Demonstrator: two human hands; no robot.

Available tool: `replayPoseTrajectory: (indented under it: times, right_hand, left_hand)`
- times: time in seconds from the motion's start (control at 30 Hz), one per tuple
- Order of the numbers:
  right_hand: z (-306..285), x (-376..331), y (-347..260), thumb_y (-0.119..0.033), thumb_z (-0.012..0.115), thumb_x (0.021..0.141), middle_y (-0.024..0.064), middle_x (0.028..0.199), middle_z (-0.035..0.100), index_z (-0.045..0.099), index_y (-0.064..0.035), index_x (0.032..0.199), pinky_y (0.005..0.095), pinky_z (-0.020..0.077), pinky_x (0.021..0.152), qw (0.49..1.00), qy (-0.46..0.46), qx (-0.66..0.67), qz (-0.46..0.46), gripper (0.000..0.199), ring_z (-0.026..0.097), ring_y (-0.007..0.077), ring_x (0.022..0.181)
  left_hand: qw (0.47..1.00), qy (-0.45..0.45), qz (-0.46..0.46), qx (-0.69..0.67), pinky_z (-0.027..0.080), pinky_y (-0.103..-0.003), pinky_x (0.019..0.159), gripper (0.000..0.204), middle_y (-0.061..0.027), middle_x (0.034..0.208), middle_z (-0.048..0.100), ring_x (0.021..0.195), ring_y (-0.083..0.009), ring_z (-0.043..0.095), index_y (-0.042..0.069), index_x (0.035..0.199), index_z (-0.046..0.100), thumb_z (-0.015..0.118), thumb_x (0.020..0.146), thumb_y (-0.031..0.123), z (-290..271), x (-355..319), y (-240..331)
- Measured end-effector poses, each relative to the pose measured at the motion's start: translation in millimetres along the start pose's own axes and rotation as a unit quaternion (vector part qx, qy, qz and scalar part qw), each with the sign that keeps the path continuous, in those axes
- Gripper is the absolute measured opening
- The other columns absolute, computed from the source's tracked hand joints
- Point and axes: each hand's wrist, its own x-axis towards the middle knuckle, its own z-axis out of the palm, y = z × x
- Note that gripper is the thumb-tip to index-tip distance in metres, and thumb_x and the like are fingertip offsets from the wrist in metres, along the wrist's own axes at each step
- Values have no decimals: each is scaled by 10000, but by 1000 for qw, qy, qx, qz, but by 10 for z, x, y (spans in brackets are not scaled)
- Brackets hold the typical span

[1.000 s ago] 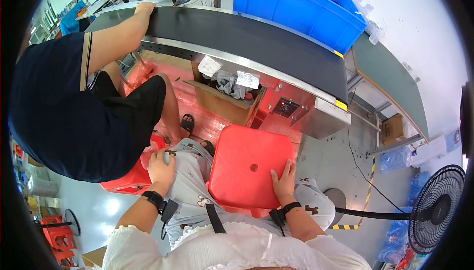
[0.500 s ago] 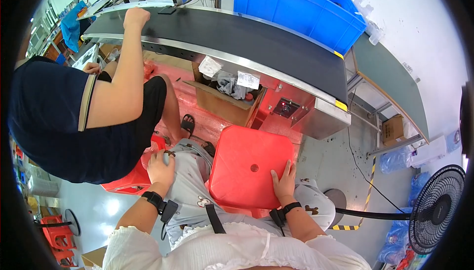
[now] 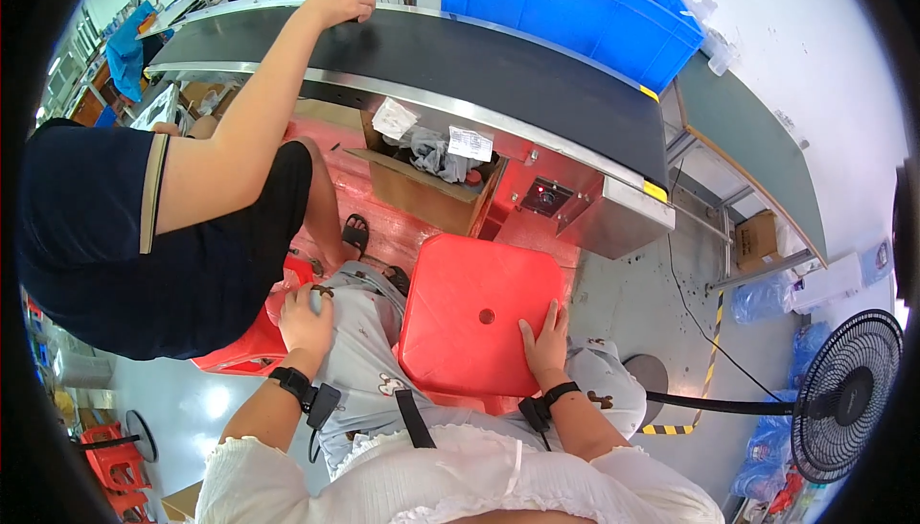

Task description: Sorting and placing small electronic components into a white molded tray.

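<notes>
My left hand lies on my left thigh, over the grey patterned trousers, fingers spread and nothing in them. A red plastic stool, square with a small round hole in its seat, stands between my knees. On the right edge of its seat rests my right hand, fingers stretched out and holding nothing. Both my wrists carry dark bands with small black devices. At my left a seated co-worker in dark clothes reaches over the conveyor belt; that person's hand is bent down at the belt's far edge.
A black conveyor belt with metal rails runs across in front. Behind it stands a big blue crate. Below is an open cardboard box with grey material. A black fan and a grey-green table are at the right.
The co-worker's hand has moved right along the belt, to where a small dark flat thing lay. My view has shifted slightly; both my hands stay where they were.
</notes>
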Motion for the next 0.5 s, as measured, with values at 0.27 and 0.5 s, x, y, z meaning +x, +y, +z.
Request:
replayPoseTrajectory:
  times: [0.27,0.5]
  right_hand:
    - [-6,-1,43,-509,599,792,297,1382,233,188,-14,1404,446,336,1014,1000,-15,24,10,888,311,452,1247]
    - [-64,15,-39,-524,627,759,307,1367,247,190,-17,1405,469,341,1000,999,-19,28,12,930,329,457,1228]
  left_hand:
    - [999,14,31,-8,423,-451,873,428,-200,1104,548,1023,-377,522,69,1135,569,526,834,371,110,28,-102]
    - [1000,-3,20,10,397,-414,918,395,-172,1114,570,1055,-333,520,92,1127,590,532,841,358,54,61,28]
